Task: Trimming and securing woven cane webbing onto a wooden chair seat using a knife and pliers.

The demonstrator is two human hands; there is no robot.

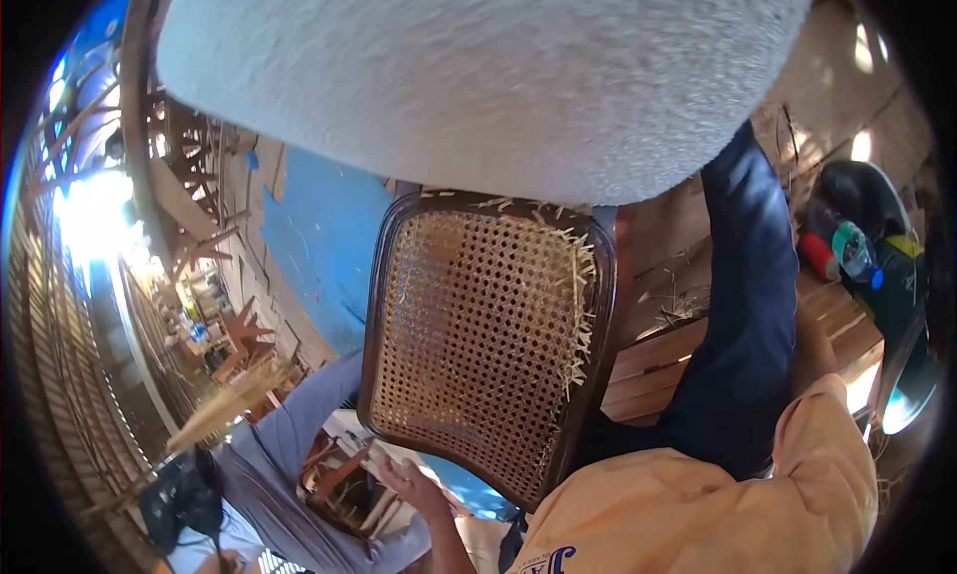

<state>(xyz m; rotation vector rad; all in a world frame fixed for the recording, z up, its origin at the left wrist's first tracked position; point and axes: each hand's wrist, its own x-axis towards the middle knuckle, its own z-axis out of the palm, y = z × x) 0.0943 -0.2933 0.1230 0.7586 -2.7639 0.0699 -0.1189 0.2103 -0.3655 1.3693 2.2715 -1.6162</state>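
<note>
A caned chair panel (469,335) stands in the middle, with woven cane in a dark brown wooden frame. Loose cane ends stick out along its right edge, and more lie across its top. My left hand (407,484) is just below the frame's lower left corner, fingers apart and holding nothing I can see; whether it touches the frame, I cannot tell. My right forearm passes behind the dark trouser leg (738,305), which hides that hand. A large, pale, blurred rounded thing (478,85) fills the upper view and covers what lies beyond the panel.
Left of the panel lies a blue sheet (319,235). Another person's grey-trousered leg (289,464) is at lower left. A bottle with a blue cap (855,255) lies at right near a red thing (817,256). Wooden slats (648,375) and cane scraps are beside my leg.
</note>
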